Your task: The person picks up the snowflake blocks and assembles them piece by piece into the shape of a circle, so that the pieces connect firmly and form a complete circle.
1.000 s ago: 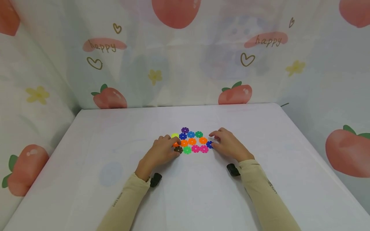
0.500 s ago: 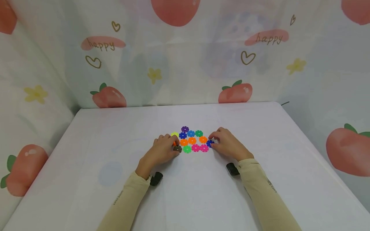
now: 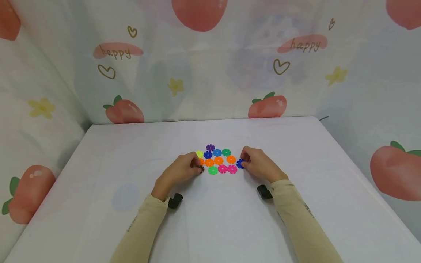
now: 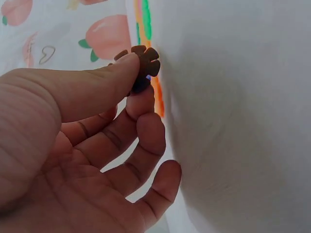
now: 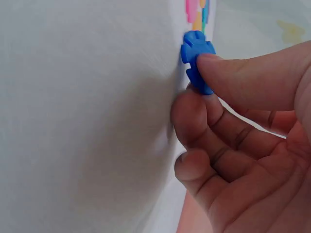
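Observation:
My left hand [image 3: 181, 168] pinches a brown snowflake disc [image 4: 148, 64] between thumb and fingertips, at the left end of a cluster of coloured discs. On the opposite side my right hand [image 3: 261, 164] pinches a dark blue snowflake disc [image 5: 197, 60] by its edge, thumb on its face. Between the hands lie a light green disc [image 3: 213, 170], pink discs [image 3: 232, 169], orange discs [image 3: 218, 160], a green disc [image 3: 226, 152], a light blue disc [image 3: 217, 152] and a purple disc [image 3: 210, 147]. A yellow disc [image 3: 199, 154] shows just beyond the left fingers.
The discs lie on a white-covered table [image 3: 210, 219]. A patterned cloth [image 3: 210, 65] with printed fruit and flowers hangs behind and at both sides. A dark wrist camera [image 3: 175, 201] sits below the left wrist, another dark camera [image 3: 264, 191] below the right.
The left fingers have closed on the brown disc and drawn it a little left, away from the light green one. The right fingers have closed on the dark blue disc, shifting it slightly right.

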